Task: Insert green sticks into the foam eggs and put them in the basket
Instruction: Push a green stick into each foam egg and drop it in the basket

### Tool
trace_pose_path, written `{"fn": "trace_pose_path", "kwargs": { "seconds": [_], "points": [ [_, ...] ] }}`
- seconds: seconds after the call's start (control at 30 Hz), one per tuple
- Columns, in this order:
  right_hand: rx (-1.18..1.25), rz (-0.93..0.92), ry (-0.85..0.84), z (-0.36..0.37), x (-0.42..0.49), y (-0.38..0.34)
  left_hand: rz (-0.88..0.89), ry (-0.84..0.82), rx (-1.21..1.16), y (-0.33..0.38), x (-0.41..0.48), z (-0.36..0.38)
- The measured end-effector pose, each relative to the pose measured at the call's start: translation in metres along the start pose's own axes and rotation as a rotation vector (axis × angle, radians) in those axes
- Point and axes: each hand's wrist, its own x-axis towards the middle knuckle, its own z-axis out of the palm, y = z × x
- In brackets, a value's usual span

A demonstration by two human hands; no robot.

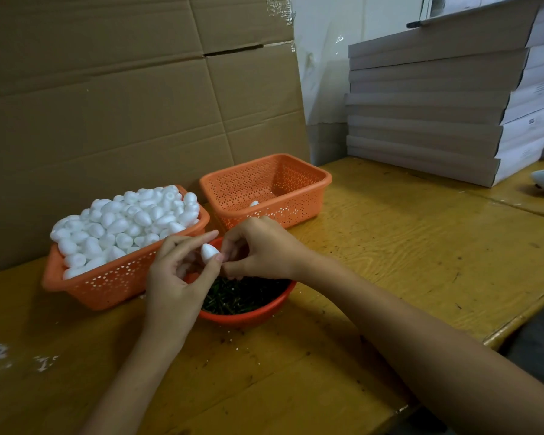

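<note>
- Fingers first: the left hand [176, 277] has thumb and forefinger curled round one foam egg [208, 252]. They pinch it top and bottom and hold it up just above the red bowl [248, 318].
- The right hand [258, 249] is bunched up, its fingertips [230, 249] pinched together right at the near end of that egg and touching it. I'd bet there's a stick in that pinch, but honestly I can't see one because the fingers hide it.
- So my read is that this egg is mid-insertion, with the stick going in or just about to.
- The green sticks [242, 296] are a dark heap in the bowl, directly under both hands. Loads in there.
- The supply basket [107, 287] on the left is piled over its rim with plain eggs [123, 224], none with a stick that I can spot.
- The second basket [264, 186] sits just behind the hands and looks almost bare. One lone egg [254, 203] peeks up near its front wall, and I can't tell whether it has a stick in it.
- Progress-wise this looks like barely a dent: maybe one egg dropped in, one in hand, and the whole heap yet to do.
- After the stick is seated, this egg goes a short hop forward into that second basket.
- Everything sits on a yellowish wooden table [390, 246], with cardboard sheets [107, 89] propped behind and a stack of flat boxes [437, 114] off to the right.
</note>
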Motion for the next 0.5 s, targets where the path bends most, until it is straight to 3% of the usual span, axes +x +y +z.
{"fn": "trace_pose_path", "kwargs": {
  "seconds": [0.5],
  "points": [
    [-0.052, -0.048, -0.023, 0.0003, 0.003, -0.0009, -0.035, -0.012, -0.059, 0.0076, -0.0025, 0.0023]
  ]
}}
